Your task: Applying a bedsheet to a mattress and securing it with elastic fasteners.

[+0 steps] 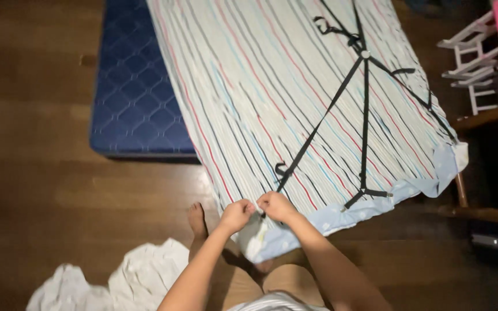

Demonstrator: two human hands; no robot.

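Left hand (236,214) and right hand (276,205) pinch striped sheet (272,86) corner; blue mattress (131,92) lies on dark wood floor (36,173).

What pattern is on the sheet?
Thin red, blue and black stripes on the pale sheet, head view.

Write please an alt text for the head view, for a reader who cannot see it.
Two hands, left hand and right hand, pinch the near corner of a striped sheet where a black elastic strap ends. A blue mattress and white cloth lie on the wooden floor.
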